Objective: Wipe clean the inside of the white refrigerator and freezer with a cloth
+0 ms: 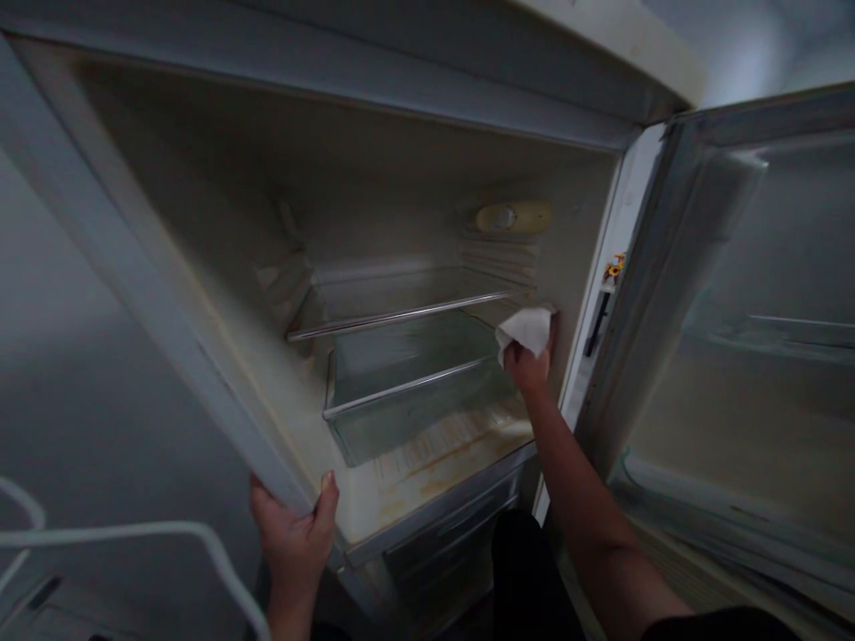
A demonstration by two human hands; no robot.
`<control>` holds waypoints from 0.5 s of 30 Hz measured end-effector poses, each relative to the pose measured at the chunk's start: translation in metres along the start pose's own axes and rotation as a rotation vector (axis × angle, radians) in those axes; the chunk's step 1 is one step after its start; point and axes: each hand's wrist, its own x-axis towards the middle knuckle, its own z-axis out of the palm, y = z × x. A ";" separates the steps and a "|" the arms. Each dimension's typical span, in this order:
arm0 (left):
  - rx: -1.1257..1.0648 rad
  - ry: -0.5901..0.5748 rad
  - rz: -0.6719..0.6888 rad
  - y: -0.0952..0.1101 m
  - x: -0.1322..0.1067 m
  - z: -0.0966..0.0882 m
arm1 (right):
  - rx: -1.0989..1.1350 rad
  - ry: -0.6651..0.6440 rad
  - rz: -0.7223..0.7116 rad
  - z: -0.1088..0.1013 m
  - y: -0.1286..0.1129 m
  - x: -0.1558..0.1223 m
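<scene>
An empty fridge stands open in front of me, with glass shelves [401, 313] inside. My left hand [294, 530] is closed around the fridge's left front edge [200, 374] near the bottom corner. My right hand [529, 361] reaches deep inside and presses a white cloth [526, 328] against the right inner wall [575, 267], level with the upper shelf. The fingers are closed on the cloth.
The fridge door [748, 338] hangs open on the right with its own shelves. The fridge floor [441, 454] shows brown stains. A yellowed light housing [513, 216] sits at the back right. A white wire rack [134, 543] lies at lower left.
</scene>
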 end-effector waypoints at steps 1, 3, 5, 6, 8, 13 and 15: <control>0.000 -0.001 0.000 0.000 0.000 0.000 | -0.014 0.034 -0.077 0.002 0.001 0.003; 0.009 0.004 0.016 0.001 0.001 0.000 | -0.017 0.063 -0.140 0.006 0.001 0.011; 0.022 0.003 0.034 0.002 0.001 0.000 | -0.024 0.055 -0.110 0.008 -0.005 0.018; 0.028 0.006 0.039 0.002 0.001 0.000 | -0.034 0.058 -0.072 0.008 -0.009 0.021; 0.030 0.016 0.043 0.002 0.001 0.000 | -0.062 0.058 -0.010 0.006 -0.020 0.030; -0.011 0.047 0.023 0.006 0.000 0.001 | -0.121 -0.044 -0.047 0.012 -0.043 0.058; -0.020 0.038 0.016 0.008 -0.001 0.001 | -0.124 -0.099 -0.113 0.021 -0.048 0.071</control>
